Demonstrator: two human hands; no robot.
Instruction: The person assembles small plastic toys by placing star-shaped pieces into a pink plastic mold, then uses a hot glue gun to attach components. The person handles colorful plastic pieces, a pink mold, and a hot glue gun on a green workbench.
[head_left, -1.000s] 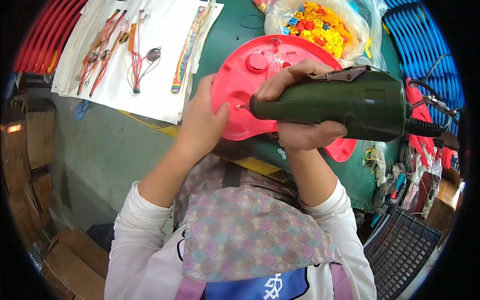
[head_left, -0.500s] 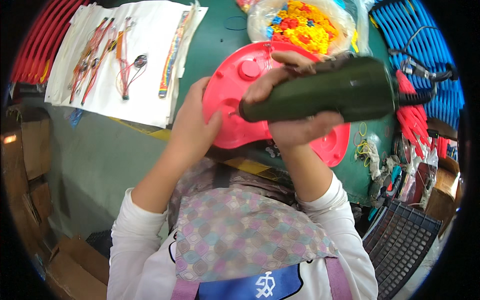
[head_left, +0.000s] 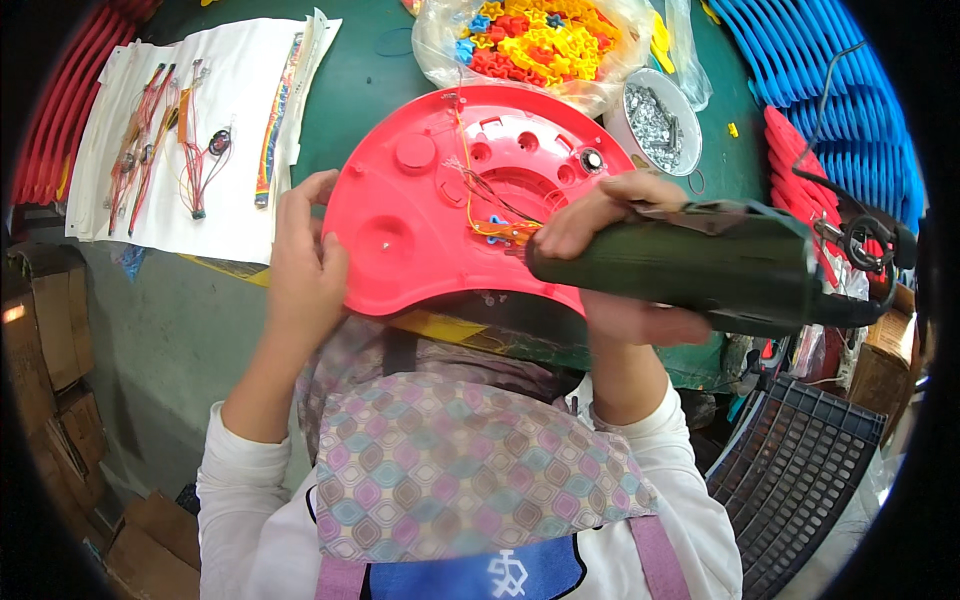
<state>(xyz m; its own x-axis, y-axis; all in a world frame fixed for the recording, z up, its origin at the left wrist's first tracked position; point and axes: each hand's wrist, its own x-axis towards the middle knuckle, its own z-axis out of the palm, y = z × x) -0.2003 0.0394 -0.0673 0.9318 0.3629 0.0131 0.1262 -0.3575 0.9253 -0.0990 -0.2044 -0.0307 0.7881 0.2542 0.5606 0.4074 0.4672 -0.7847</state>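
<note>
Two hands at work mid-frame — the left hand (head_left: 300, 265) clasps the rim of a red plastic housing (head_left: 430, 220) on the green surface (head_left: 370, 80), while the right hand (head_left: 610, 260), grip wrapped tight around a dark-green electric screwdriver (head_left: 680, 265), seemingly drives a screw — steady alignment matters next.
</note>
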